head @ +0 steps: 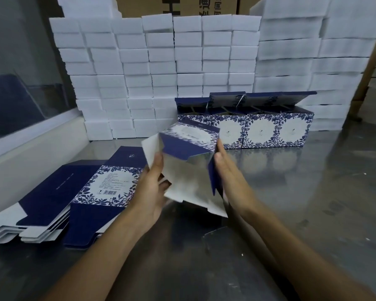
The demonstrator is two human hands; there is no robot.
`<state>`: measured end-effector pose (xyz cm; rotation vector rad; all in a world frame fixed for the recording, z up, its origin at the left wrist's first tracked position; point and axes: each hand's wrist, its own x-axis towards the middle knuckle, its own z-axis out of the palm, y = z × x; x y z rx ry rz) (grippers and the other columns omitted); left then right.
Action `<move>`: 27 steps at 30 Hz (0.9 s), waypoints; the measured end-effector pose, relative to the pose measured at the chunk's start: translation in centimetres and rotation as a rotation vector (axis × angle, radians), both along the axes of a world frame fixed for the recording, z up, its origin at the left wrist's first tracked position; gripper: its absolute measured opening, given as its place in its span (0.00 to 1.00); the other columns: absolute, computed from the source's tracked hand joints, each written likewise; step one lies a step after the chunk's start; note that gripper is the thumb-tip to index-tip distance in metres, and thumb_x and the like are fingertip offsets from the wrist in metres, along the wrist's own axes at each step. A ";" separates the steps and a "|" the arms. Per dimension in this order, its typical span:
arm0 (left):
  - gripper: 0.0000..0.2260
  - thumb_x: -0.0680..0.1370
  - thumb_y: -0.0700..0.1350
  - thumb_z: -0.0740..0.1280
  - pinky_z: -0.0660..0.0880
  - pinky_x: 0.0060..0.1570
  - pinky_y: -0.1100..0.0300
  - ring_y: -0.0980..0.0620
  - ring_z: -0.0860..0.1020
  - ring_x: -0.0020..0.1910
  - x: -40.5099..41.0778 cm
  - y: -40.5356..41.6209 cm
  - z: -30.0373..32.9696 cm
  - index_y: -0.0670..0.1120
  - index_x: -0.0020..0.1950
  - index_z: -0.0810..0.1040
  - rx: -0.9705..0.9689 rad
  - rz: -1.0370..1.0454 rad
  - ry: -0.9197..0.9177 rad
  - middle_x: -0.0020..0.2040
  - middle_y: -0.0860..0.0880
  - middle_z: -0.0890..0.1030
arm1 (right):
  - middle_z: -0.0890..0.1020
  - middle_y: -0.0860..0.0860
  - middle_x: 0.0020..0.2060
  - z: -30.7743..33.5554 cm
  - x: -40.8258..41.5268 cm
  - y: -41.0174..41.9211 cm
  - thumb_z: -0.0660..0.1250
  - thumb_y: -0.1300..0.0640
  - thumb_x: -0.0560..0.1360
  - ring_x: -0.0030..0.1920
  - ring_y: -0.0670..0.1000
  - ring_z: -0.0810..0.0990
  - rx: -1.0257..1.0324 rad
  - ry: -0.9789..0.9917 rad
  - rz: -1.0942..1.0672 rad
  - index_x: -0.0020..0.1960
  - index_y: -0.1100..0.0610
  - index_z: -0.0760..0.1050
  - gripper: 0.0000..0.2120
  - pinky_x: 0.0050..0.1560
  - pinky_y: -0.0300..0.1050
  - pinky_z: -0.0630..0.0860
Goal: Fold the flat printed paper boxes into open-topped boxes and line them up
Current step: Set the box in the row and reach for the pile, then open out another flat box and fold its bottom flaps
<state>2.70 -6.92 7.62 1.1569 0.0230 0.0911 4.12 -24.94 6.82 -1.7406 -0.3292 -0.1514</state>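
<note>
done: four folded boxes [245,129] stand side by side in a row at the back of the steel table [313,192], tops open, lids up.
in hand: a fifth box [189,153], half-formed, is held above the table, its open end toward the person.
left hand [152,187]: thumb and fingers pinch a white flap.
right hand [230,179]: fingers straight, pressed flat on the box's side.
left to do: a stack of flat boxes [74,192] lies at left.
around: white foam blocks [156,68] are piled close behind the row, limiting room there.
</note>
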 end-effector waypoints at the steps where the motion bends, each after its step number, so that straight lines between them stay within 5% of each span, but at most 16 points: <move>1: 0.13 0.80 0.52 0.64 0.81 0.48 0.53 0.48 0.85 0.49 -0.2 -0.2 0.1 0.46 0.59 0.81 -0.030 -0.030 0.025 0.52 0.46 0.86 | 0.55 0.32 0.77 -0.2 -0.1 0.2 0.54 0.26 0.72 0.78 0.35 0.49 -0.059 -0.028 -0.001 0.77 0.33 0.54 0.36 0.80 0.50 0.49; 4: 0.18 0.81 0.47 0.58 0.72 0.66 0.43 0.40 0.79 0.62 -0.6 -0.5 0.5 0.43 0.68 0.76 -0.161 -0.112 0.075 0.62 0.40 0.81 | 0.53 0.36 0.79 -1.0 -0.3 0.5 0.55 0.27 0.75 0.78 0.36 0.46 -0.278 -0.063 0.004 0.76 0.30 0.56 0.30 0.79 0.47 0.45; 8: 0.25 0.78 0.49 0.53 0.60 0.76 0.44 0.40 0.71 0.71 -0.7 -0.7 1.0 0.43 0.73 0.71 -0.377 -0.300 0.111 0.70 0.40 0.75 | 0.57 0.39 0.79 -1.2 -0.4 0.9 0.56 0.29 0.76 0.79 0.41 0.50 -0.398 -0.070 0.038 0.75 0.31 0.60 0.28 0.78 0.46 0.47; 13: 0.20 0.79 0.48 0.54 0.71 0.67 0.44 0.42 0.80 0.61 -0.8 -0.5 0.4 0.43 0.66 0.77 -0.306 -0.297 -0.015 0.57 0.42 0.83 | 0.56 0.39 0.79 -0.9 -0.7 0.8 0.58 0.21 0.67 0.80 0.43 0.47 -0.447 -0.069 0.054 0.75 0.31 0.59 0.39 0.77 0.45 0.48; 17: 0.19 0.81 0.47 0.54 0.83 0.42 0.52 0.46 0.85 0.48 -0.6 -0.4 0.5 0.43 0.54 0.83 -0.331 -0.250 -0.050 0.49 0.43 0.86 | 0.43 0.33 0.79 -1.1 -1.0 0.5 0.66 0.22 0.58 0.78 0.38 0.37 -0.496 -0.056 0.154 0.77 0.28 0.46 0.52 0.74 0.44 0.46; 19: 0.17 0.84 0.41 0.53 0.82 0.36 0.58 0.46 0.84 0.44 -0.1 -0.3 0.2 0.39 0.54 0.81 -0.211 -0.059 -0.024 0.44 0.44 0.85 | 0.44 0.35 0.80 -0.9 -1.0 0.2 0.69 0.25 0.59 0.78 0.38 0.40 -0.446 -0.074 0.127 0.79 0.33 0.46 0.54 0.76 0.44 0.49; 22: 0.16 0.84 0.37 0.56 0.80 0.32 0.61 0.44 0.79 0.41 0.5 0.3 -0.2 0.45 0.46 0.82 -0.052 0.153 -0.047 0.38 0.47 0.82 | 0.66 0.43 0.77 -0.4 -0.8 -0.3 0.65 0.35 0.69 0.76 0.40 0.62 -0.311 -0.158 0.041 0.78 0.40 0.60 0.39 0.76 0.48 0.63; 24: 0.09 0.84 0.42 0.60 0.80 0.32 0.60 0.50 0.84 0.39 0.7 0.8 -0.1 0.48 0.50 0.80 -0.030 0.193 -0.097 0.40 0.50 0.85 | 0.81 0.43 0.62 -0.3 -0.9 -0.6 0.61 0.36 0.73 0.63 0.41 0.78 -0.188 -0.219 -0.020 0.70 0.38 0.71 0.26 0.60 0.50 0.79; 27: 0.06 0.83 0.49 0.63 0.81 0.41 0.58 0.55 0.85 0.43 1.0 1.5 -0.4 0.51 0.52 0.79 0.061 0.252 -0.089 0.44 0.54 0.87 | 0.85 0.49 0.43 0.2 -0.9 -1.1 0.63 0.43 0.79 0.42 0.52 0.85 -0.058 -0.354 -0.164 0.56 0.29 0.70 0.09 0.35 0.48 0.82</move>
